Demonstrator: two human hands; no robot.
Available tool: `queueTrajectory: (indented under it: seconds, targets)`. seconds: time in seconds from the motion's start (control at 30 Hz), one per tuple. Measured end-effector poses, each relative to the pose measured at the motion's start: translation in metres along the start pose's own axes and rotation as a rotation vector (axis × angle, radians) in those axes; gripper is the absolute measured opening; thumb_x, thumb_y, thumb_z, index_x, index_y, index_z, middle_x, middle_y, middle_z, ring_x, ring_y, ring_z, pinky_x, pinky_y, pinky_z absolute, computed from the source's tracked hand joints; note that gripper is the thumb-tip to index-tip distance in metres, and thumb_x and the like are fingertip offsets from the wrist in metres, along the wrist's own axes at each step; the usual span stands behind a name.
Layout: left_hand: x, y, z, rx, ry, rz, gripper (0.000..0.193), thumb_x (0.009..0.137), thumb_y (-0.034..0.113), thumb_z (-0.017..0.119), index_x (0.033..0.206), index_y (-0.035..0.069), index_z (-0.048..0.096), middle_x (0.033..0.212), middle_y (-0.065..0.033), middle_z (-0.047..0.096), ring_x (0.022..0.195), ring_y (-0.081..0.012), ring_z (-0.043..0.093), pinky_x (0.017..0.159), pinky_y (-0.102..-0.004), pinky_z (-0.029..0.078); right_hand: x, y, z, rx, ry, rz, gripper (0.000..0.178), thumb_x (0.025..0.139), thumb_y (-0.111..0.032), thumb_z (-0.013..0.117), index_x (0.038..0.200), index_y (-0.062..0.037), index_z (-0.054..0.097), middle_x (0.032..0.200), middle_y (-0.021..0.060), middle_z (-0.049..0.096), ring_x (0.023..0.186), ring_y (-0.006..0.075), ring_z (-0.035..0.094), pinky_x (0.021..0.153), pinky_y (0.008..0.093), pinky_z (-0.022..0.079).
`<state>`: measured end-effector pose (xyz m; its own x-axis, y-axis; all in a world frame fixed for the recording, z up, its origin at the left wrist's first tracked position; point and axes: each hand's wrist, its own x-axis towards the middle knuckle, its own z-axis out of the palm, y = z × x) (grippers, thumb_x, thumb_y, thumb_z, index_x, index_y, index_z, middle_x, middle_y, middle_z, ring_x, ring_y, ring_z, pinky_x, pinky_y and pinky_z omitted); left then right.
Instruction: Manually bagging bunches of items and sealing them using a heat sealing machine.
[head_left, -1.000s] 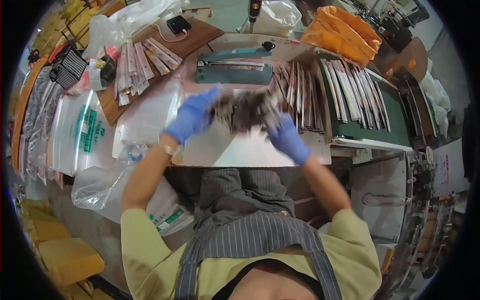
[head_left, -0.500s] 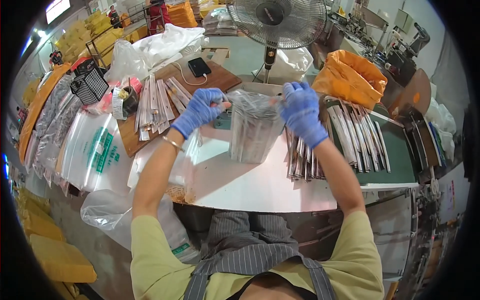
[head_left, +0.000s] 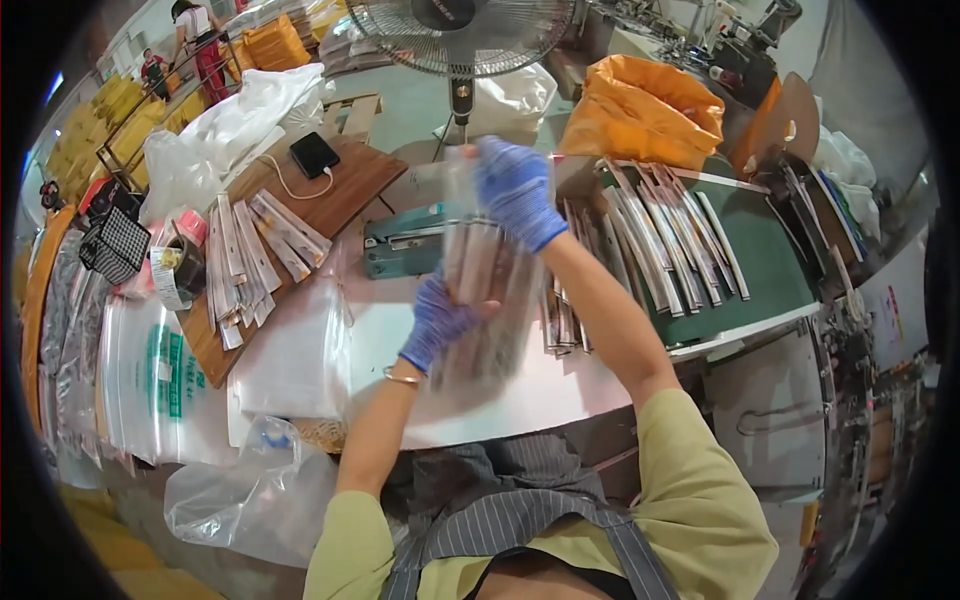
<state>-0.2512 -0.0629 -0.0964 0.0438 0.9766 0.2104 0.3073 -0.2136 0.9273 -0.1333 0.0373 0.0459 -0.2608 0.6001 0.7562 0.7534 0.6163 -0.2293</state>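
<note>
Right of green-printed plastic [head_left: 140, 390], left hand [head_left: 437, 322] and right hand [head_left: 516, 192] grip a blurred clear bag [head_left: 484, 262].

- Free passage: bare white tabletop [head_left: 560, 390], right of the bundle's [head_left: 485, 265] lower end, up to the front edge.
- Left limit: stacked clear bags [head_left: 295, 350].
- Rear obstruction: teal sealer [head_left: 395, 248] beyond the left hand [head_left: 440, 320].
- Right obstruction: packet row [head_left: 567, 325] beside the right forearm [head_left: 612, 310].

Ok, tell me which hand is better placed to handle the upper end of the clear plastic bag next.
Probably the right hand: it is at the upper end of the clear plastic bag, while the left hand is lower, at the bag's left side, seemingly supporting it.
</note>
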Motion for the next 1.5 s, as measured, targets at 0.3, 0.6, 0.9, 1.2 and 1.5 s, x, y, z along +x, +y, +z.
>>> queueTrajectory:
  seconds: [0.3,0.6,0.9,1.2,1.5]
  targets:
    - [0.015,-0.038,0.052,-0.545,-0.023,-0.404,0.047,0.065,0.019,0.076,0.102,-0.001,0.056,0.095,-0.0058,0.061,0.082,-0.0133,0.057,0.072,-0.0278,0.047,0.001,0.041,0.075,0.586,0.097,0.230,0.018,0.085,-0.021,0.046,0.094,-0.0059,0.051,0.073,0.0144,0.053,0.067,0.0233,0.053,0.062,0.0312,0.043]
    - [-0.007,-0.077,-0.024,-0.429,0.078,-0.401,0.045,0.066,0.029,0.074,0.094,-0.003,0.059,0.084,-0.0086,0.063,0.076,-0.0153,0.059,0.070,-0.0274,0.047,-0.085,0.116,0.112,0.914,-0.059,0.748,0.014,0.081,-0.012,0.054,0.086,-0.0001,0.060,0.074,0.0007,0.055,0.066,0.0075,0.047,0.060,0.0220,0.040]
    - [-0.120,-0.036,-0.170,0.467,0.358,-0.178,0.022,0.069,0.018,0.065,0.088,0.008,0.060,0.085,-0.0093,0.060,0.074,-0.0239,0.058,0.068,-0.0323,0.047,-0.129,0.144,0.149,1.120,0.116,0.750,0.011,0.084,-0.014,0.054,0.084,-0.0051,0.061,0.074,-0.0011,0.057,0.065,0.0051,0.047,0.059,0.0175,0.037]
    - [-0.125,-0.067,-0.206,0.855,0.184,-0.222,0.024,0.079,0.028,0.052,0.072,0.006,0.057,0.076,-0.0169,0.057,0.071,-0.0354,0.054,0.066,-0.0421,0.042,-0.198,-0.016,0.114,0.013,-0.044,0.065,0.041,0.072,-0.018,0.060,0.108,-0.0029,0.049,0.110,0.0193,0.048,0.103,0.0348,0.043,0.090,0.0426,0.033]
    - [-0.090,-0.031,-0.155,0.808,0.499,0.004,0.027,0.085,0.026,0.046,0.074,0.004,0.055,0.068,-0.0171,0.056,0.064,-0.0328,0.053,0.060,-0.0413,0.042,-0.150,-0.118,0.078,0.603,-0.123,-0.028,0.010,0.067,-0.008,0.055,0.069,0.0010,0.056,0.109,0.0187,0.051,0.107,0.0375,0.041,0.092,0.0395,0.031]
